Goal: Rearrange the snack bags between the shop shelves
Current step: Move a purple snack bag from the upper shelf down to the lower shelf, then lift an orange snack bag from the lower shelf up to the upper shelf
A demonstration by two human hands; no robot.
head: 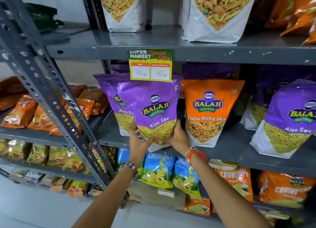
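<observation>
A purple Aloo Sev bag [152, 106] stands tilted at the front of the grey middle shelf [239, 152]. My left hand [139, 142] grips its lower left corner and my right hand [177, 139] grips its lower right side. Behind it on the left stands another purple Aloo Sev bag [112, 97], partly hidden. An orange Tikha Mitha Mix bag [208, 111] stands upright just to the right, close to my right hand. Farther right is a third purple Aloo Sev bag [289, 123].
A price tag [150, 65] hangs from the upper shelf edge above the held bag. White mix bags [217, 14] stand on the top shelf. Blue and orange Crunchex bags [159, 171] fill the lower shelf. A slotted upright [56, 104] separates the left rack of orange packets [22, 113].
</observation>
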